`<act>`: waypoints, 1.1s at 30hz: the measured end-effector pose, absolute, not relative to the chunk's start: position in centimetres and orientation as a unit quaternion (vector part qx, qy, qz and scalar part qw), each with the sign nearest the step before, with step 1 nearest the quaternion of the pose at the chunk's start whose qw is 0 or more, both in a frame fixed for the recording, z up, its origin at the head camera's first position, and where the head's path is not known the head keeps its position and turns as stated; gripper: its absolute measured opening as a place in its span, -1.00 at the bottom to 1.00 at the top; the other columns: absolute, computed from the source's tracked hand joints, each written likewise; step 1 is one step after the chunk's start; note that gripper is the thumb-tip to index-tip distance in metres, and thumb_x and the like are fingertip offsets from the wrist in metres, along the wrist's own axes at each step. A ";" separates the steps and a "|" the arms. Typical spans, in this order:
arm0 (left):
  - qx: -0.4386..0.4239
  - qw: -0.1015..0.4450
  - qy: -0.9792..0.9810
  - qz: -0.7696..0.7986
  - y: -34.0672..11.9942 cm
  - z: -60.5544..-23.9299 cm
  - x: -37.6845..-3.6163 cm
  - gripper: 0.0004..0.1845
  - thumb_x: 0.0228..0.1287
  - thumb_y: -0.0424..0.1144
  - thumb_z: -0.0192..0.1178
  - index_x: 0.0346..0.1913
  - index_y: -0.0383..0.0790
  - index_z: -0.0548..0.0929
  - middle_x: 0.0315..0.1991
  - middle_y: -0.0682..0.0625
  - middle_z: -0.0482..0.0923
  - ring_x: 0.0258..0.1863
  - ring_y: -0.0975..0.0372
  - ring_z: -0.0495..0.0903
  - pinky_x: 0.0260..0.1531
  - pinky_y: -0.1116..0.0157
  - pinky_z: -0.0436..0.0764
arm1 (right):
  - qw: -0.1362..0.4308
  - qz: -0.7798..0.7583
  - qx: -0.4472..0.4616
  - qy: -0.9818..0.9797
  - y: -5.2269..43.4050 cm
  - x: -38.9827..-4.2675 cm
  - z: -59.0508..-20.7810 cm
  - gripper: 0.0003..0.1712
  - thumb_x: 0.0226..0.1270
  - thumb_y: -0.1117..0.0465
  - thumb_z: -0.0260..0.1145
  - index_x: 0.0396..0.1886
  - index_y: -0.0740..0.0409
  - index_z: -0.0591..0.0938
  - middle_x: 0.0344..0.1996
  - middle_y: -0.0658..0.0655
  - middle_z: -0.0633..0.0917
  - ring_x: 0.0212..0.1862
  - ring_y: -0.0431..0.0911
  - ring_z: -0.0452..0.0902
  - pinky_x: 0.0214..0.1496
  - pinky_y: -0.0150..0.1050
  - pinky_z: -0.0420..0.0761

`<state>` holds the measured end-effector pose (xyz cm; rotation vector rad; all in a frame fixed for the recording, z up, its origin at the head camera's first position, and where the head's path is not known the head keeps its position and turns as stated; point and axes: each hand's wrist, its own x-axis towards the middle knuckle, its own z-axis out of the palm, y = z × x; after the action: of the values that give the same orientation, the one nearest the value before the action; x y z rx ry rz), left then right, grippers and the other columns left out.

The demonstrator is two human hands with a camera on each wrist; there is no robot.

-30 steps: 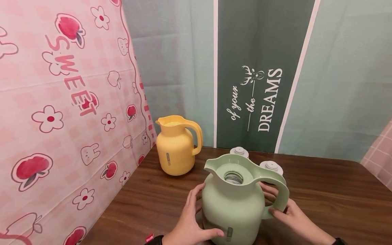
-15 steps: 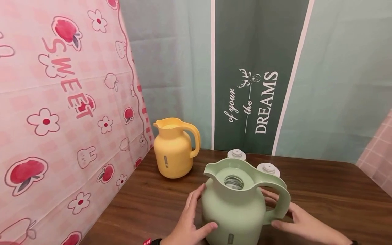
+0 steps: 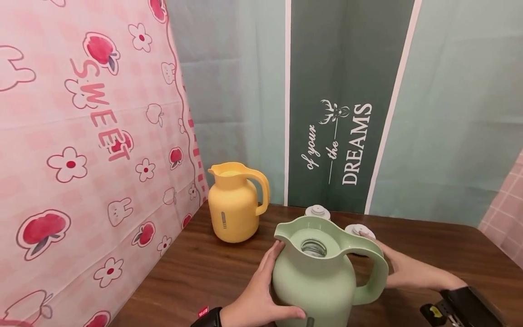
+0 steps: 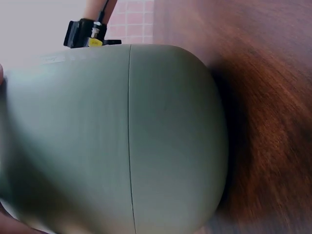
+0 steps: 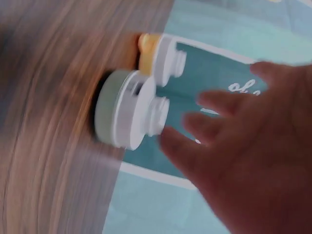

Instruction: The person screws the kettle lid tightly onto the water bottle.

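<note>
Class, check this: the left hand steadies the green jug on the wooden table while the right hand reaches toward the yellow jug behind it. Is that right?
Not quite. The left hand does steady the green jug on the wooden table, but the right hand reaches toward the green-rimmed lid behind the jug, not the yellow jug. The right wrist view shows its spread fingers near that lid.

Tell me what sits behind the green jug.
Behind the green jug two white lids sit on the table; the right hand reaches the nearer one. The jug covers their lower parts.
</note>
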<state>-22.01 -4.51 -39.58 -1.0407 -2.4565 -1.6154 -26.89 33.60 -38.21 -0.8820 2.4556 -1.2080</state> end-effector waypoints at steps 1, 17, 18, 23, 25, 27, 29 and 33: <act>-0.331 0.009 -0.787 -0.521 -4.5 -39.6 -22.0 0.26 -0.18 -0.02 0.56 0.49 0.26 -0.15 0.47 0.17 -0.17 0.40 0.21 0.02 0.29 0.04 0.13 | 0.090 -0.398 -0.301 0.862 33.6 -27.4 -38.4 0.12 0.18 0.26 0.40 0.53 0.02 -0.14 0.43 0.38 -0.02 0.40 -0.17 0.04 0.09 0.13 0.39; -0.335 0.010 -0.778 -0.531 -4.5 -40.1 -22.3 0.28 -0.20 -0.03 0.57 0.49 0.24 -0.15 0.45 0.17 -0.11 0.36 0.21 0.10 0.28 0.12 0.16 | -0.072 -0.251 -0.141 0.955 33.8 -33.6 -42.1 0.26 0.04 0.00 0.48 0.40 0.56 -0.12 0.20 0.77 0.07 0.19 0.65 -0.05 0.04 0.51 0.07; -0.335 0.009 -0.778 -0.531 -4.5 -40.1 -22.3 0.28 -0.20 -0.03 0.57 0.49 0.24 -0.15 0.45 0.17 -0.11 0.36 0.21 0.10 0.28 0.12 0.16 | -0.065 -0.251 -0.133 0.957 33.8 -33.8 -42.2 0.24 0.08 0.00 0.45 0.40 0.56 -0.13 0.20 0.78 0.05 0.18 0.66 -0.06 0.02 0.52 0.09; -0.336 0.005 -0.773 -0.538 -4.5 -40.1 -22.2 0.28 -0.21 -0.06 0.58 0.49 0.25 -0.14 0.44 0.17 -0.09 0.35 0.21 0.11 0.28 0.14 0.16 | -0.031 -0.236 -0.085 0.967 33.7 -35.2 -43.2 0.20 0.26 -0.20 0.25 0.45 0.40 -0.25 0.21 0.80 -0.06 0.18 0.67 -0.06 -0.07 0.53 0.16; -0.341 0.011 -0.771 -0.538 -4.5 -40.1 -22.2 0.28 -0.22 -0.06 0.59 0.49 0.23 -0.13 0.44 0.16 -0.09 0.35 0.21 0.12 0.28 0.15 0.17 | -0.017 -0.239 -0.070 0.968 33.8 -35.6 -43.7 0.24 0.24 -0.32 0.18 0.45 0.35 -0.29 0.23 0.78 -0.08 0.18 0.65 -0.05 -0.06 0.53 0.17; -0.347 0.020 -0.770 -0.535 -4.5 -40.2 -22.2 0.28 -0.22 -0.06 0.59 0.49 0.21 -0.13 0.44 0.14 -0.08 0.35 0.20 0.13 0.27 0.16 0.19 | -0.009 -0.243 -0.067 0.968 33.9 -36.0 -44.3 0.24 0.24 -0.37 0.13 0.46 0.33 -0.31 0.24 0.77 -0.07 0.18 0.65 -0.03 -0.07 0.53 0.18; -0.350 0.027 -0.771 -0.532 -4.5 -40.2 -22.2 0.28 -0.22 -0.05 0.59 0.49 0.20 -0.12 0.44 0.14 -0.08 0.34 0.21 0.13 0.26 0.17 0.20 | -0.010 -0.240 -0.069 0.968 33.9 -36.4 -44.9 0.23 0.23 -0.40 0.11 0.47 0.32 -0.26 0.24 0.76 -0.04 0.17 0.65 0.01 -0.09 0.53 0.20; -0.344 0.021 -0.773 -0.532 -4.5 -40.1 -22.2 0.28 -0.23 -0.06 0.59 0.49 0.21 -0.11 0.44 0.16 -0.08 0.34 0.21 0.13 0.27 0.17 0.18 | -0.028 -0.229 -0.078 0.970 33.7 -36.8 -45.8 0.10 0.28 -0.35 0.09 0.45 0.33 -0.08 0.24 0.72 0.06 0.16 0.63 0.09 -0.12 0.51 0.25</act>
<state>-22.18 -4.50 -40.14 -1.0672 -2.3960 -1.6498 -36.77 33.66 -45.79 -0.2498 3.1028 -0.7321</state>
